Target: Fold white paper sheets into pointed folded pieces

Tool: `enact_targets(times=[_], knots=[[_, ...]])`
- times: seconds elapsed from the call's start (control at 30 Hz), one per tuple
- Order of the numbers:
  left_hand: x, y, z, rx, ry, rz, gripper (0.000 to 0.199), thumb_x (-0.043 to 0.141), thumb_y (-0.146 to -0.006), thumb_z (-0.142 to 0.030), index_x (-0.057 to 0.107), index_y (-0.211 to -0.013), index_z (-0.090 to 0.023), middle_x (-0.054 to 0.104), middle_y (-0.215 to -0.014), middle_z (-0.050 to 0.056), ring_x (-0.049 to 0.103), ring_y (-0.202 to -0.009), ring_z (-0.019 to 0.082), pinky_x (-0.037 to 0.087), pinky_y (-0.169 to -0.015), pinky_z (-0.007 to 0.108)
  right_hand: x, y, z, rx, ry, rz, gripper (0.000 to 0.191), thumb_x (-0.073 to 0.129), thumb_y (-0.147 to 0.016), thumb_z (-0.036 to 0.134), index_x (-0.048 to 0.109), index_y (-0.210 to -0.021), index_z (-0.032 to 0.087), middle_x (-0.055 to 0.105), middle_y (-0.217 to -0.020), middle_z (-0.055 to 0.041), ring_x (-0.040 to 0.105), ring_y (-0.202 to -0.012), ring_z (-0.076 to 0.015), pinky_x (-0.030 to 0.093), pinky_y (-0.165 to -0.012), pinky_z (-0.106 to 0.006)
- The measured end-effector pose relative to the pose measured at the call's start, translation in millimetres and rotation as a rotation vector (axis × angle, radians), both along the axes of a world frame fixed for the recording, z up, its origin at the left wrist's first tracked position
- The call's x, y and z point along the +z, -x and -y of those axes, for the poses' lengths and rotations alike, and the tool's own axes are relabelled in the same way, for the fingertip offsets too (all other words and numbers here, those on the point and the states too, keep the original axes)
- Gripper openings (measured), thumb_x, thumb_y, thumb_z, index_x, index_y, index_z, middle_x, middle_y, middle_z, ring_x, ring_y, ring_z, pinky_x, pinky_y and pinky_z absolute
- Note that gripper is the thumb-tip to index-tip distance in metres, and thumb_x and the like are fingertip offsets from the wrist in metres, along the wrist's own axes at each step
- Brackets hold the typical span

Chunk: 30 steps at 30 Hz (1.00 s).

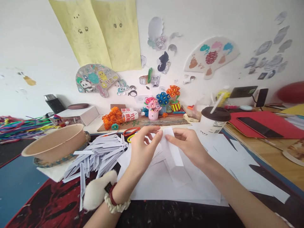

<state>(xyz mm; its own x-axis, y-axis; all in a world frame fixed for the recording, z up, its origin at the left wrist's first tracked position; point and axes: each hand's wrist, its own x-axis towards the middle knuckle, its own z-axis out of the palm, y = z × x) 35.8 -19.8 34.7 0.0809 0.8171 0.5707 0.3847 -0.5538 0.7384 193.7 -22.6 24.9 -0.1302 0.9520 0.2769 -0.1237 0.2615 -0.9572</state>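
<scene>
A folded white paper strip (174, 153) is held up over the desk, pinched at its top end by both hands. My left hand (144, 147) grips its left edge between thumb and forefinger. On the opposite edge, my right hand (186, 144) presses with the thumb, its other fingers behind the paper. Below lie white paper sheets (152, 186), some overlapping. A pile of folded paper strips (99, 155) lies left of my left hand. Behind that hand are orange-handled scissors (130, 130), partly hidden.
A tan bowl (53, 142) stands at the left. A lidded drink cup (213, 120) with a straw is behind my right hand. At the right, a phone (258, 127) lies on a red folder (285, 126). Pipe-cleaner flowers (153, 106) stand along the wall.
</scene>
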Motion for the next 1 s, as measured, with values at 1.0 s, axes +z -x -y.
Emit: enact_targets(times=[1.0], knots=[[0.1,-1.8,-0.9,-0.108,0.344,0.258,0.018,0.065,-0.078,-0.033,0.067,-0.069,-0.017,0.067,-0.075,0.003,0.051,-0.061,0.012,0.036,-0.052,0.024,2.8,0.0,3.6,0.048,0.074,0.121,0.016,0.071,-0.077,0.034,0.073,-0.08,0.019,0.071,-0.076,-0.0031,0.063,-0.067,-0.0185,0.046,-0.056,-0.028]])
